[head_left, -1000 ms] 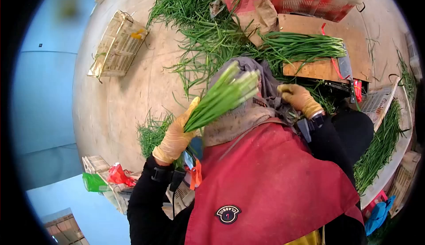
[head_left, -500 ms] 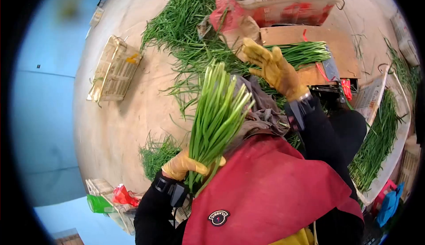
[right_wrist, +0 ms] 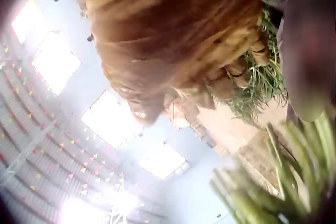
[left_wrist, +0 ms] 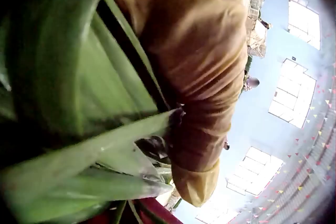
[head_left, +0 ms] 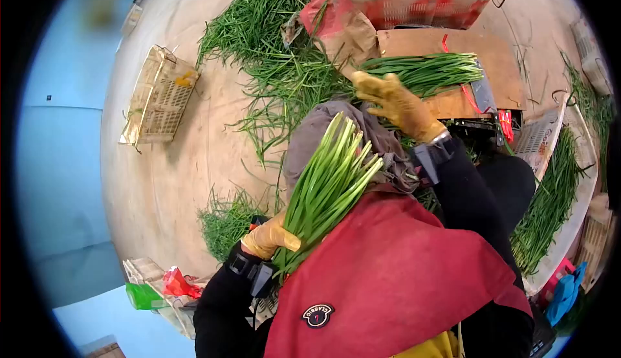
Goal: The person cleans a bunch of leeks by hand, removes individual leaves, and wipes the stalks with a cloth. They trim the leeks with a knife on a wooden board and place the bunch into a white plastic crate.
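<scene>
In the head view my gloved left hand point(head_left: 268, 235) grips a bunch of Chinese chives point(head_left: 326, 193) by its leafy lower part, over the red apron. The pale cut ends point up and to the right. Close up in the left wrist view, broad green leaves point(left_wrist: 105, 92) lie against the yellow glove. My gloved right hand point(head_left: 398, 105) is raised beyond the pale ends, fingers straight and apart, holding nothing. Behind it, another bundle of chives point(head_left: 430, 73) lies on a wooden board point(head_left: 504, 67), beside a knife-like metal blade point(head_left: 482, 94).
A large heap of loose chives point(head_left: 255, 21) spreads over the floor ahead, with a smaller pile point(head_left: 226, 225) at left. Plastic crates stand at the far left point(head_left: 158, 96) and beyond the board point(head_left: 420, 8). A crate of chives point(head_left: 550, 196) stands at my right.
My right hand has risen from the lap and straightened its fingers. The left hand has come lower with the chives, which fanned out and now lean right, more bunched together.
</scene>
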`<state>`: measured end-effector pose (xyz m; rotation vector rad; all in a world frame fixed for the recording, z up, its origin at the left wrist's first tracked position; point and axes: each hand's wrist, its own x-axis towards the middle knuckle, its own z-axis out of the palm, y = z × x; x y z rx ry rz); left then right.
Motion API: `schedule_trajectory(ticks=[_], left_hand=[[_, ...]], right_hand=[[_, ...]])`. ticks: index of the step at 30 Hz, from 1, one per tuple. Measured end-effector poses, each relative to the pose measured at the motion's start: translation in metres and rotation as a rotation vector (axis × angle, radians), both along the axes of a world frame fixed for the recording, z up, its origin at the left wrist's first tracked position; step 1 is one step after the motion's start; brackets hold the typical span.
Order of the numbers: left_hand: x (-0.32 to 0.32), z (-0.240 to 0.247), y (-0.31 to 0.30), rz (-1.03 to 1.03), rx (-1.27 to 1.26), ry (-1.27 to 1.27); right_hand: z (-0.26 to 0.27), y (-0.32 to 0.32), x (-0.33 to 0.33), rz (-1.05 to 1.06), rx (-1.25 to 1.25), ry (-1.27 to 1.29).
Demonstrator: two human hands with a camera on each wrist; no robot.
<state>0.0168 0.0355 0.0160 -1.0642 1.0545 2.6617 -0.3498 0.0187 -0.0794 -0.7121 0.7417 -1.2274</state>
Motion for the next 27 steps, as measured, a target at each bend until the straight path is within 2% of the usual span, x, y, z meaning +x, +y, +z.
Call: schedule_trajectory(ticks=[1,4,7,10,13,18,21,26,27], left_hand=[[-0.001,0.001,0.0,0.008,0.001,0.006],[0.0,-0.006,-0.002,0.017,0.01,0.053],[-0.008,0.005,-0.014,-0.024,-0.004,0.054],[-0.028,0.01,-0.018,0.064,-0.039,0.098],[-0.057,0.017,-0.019,-0.038,-0.154,0.045],[-0.066,-0.01,-0.015,-0.236,-0.249,-0.071],[-0.071,0.007,-0.024,-0.404,-0.425,-0.04],[-0.079,0.045,-0.093,-0.234,-0.696,-0.038],[-0.09,0.05,-0.104,-0.249,-0.894,-0.001]], right_hand=[[-0.015,0.003,-0.008,-0.107,0.046,-0.047],[-0.045,0.024,-0.019,-0.228,0.106,-0.193],[-0.028,0.056,0.005,-0.021,0.098,-0.222],[-0.013,0.062,0.038,0.24,-0.009,-0.179],[0.014,0.054,0.067,0.132,-0.149,-0.34],[0.046,0.036,0.078,-0.014,-0.041,-0.526],[0.042,0.033,0.082,-0.057,-0.016,-0.577],[0.049,0.036,0.08,-0.073,0.07,-0.518],[0.05,0.034,0.082,-0.072,0.085,-0.499]])
